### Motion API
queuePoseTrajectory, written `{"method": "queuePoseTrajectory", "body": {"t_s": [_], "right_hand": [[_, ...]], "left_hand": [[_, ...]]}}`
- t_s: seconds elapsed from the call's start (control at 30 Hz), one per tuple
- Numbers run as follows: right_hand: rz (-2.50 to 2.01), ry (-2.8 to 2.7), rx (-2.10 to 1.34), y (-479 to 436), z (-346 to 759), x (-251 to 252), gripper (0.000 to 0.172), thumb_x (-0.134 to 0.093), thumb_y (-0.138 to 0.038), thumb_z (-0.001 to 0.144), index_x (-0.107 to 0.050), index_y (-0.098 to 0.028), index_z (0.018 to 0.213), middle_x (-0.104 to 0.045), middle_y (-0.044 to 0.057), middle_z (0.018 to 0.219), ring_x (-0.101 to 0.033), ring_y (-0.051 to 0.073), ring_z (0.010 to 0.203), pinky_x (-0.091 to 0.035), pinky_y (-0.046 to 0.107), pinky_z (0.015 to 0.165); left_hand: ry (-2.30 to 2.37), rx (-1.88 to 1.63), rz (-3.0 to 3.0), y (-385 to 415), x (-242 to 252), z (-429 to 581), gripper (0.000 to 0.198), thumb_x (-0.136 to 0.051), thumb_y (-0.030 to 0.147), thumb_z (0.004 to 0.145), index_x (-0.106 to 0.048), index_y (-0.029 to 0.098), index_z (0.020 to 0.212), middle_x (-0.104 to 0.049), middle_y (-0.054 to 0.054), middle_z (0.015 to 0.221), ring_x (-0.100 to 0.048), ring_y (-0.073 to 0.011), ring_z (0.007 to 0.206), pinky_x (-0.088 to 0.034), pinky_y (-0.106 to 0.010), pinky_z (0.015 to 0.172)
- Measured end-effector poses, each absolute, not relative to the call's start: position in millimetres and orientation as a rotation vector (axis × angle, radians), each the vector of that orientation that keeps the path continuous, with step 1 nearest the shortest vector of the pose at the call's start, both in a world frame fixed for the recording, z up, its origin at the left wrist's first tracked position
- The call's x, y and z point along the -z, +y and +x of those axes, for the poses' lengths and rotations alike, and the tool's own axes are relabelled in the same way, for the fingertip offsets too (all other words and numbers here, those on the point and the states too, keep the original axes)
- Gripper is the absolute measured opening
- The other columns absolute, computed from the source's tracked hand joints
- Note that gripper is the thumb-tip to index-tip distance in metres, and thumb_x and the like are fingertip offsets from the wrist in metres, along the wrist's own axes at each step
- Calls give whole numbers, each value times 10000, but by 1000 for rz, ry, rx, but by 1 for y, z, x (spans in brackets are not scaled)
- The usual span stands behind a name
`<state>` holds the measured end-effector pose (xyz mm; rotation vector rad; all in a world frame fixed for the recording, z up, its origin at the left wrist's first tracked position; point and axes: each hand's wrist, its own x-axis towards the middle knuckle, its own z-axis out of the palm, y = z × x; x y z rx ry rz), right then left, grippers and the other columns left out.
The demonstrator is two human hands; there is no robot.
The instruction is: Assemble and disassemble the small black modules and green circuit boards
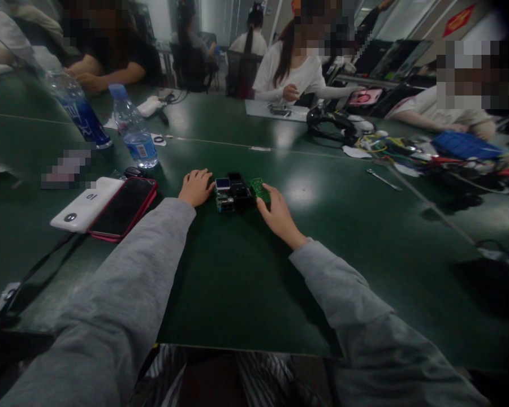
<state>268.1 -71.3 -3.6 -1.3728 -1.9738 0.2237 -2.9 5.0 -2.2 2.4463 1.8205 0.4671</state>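
Note:
On the dark green table (237,271) lies a small electronics assembly (231,195): a circuit board with a little blue-white screen and a black block on it. My left hand (196,187) rests against its left side with the fingers curled, touching it. My right hand (277,213) is at its right side, fingers pinched on a small green circuit board (259,189) that sits beside the black block. Both arms wear grey sleeves.
Left of my hands lie a phone in a red case (123,208) and a white power bank (87,204) with a cable. Two water bottles (136,133) stand behind them. Black headphones (331,124), wires, a metal tool (384,180) and a blue tray (464,145) lie right. Other people sit around.

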Motion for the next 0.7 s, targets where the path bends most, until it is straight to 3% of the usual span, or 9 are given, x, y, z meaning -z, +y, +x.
{"method": "queuePoseTrajectory", "body": {"t_s": [0.7], "right_hand": [[-1376, -1963, -234, -72, 266, 2, 522, -440, -408, 933, -423, -127, 1372, -519, 182, 1326, -485, 306, 1244, -392, 519, 1076]], "left_hand": [[1833, -474, 2444, 3, 0, -2, 486, -348, 399, 976, -456, 199, 1406, -406, -91, 1513, -322, -292, 1372, -270, -518, 1130]]}}
